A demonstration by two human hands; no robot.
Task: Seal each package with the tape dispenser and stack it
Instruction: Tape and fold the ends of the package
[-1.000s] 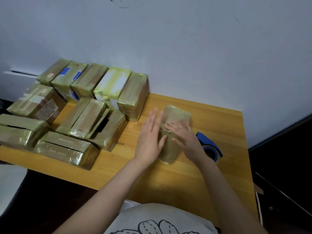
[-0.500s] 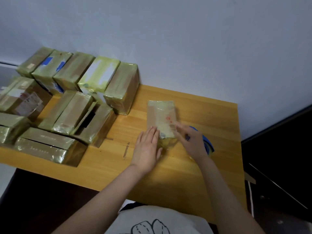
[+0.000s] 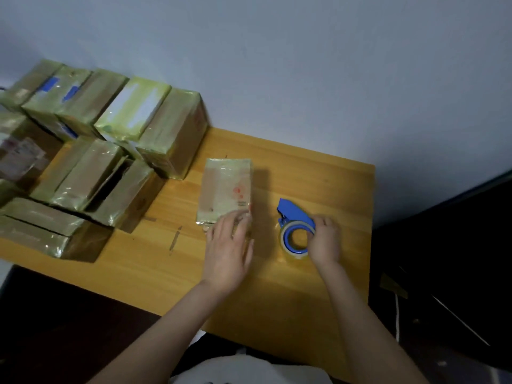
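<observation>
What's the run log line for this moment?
left hand: flat on near end of package | right hand: grips tape dispenser, on table | package: lying flat beside dispenser, not yet stacked

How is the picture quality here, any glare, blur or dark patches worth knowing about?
Head view: dim and soft overall. Head view: glare streaks on the wrapped packages at left, the leftmost smeared by blur. Head view: the package under the left hand throws a soft shadow rightward onto the table. Head view: the area right of the table is nearly black.
</observation>
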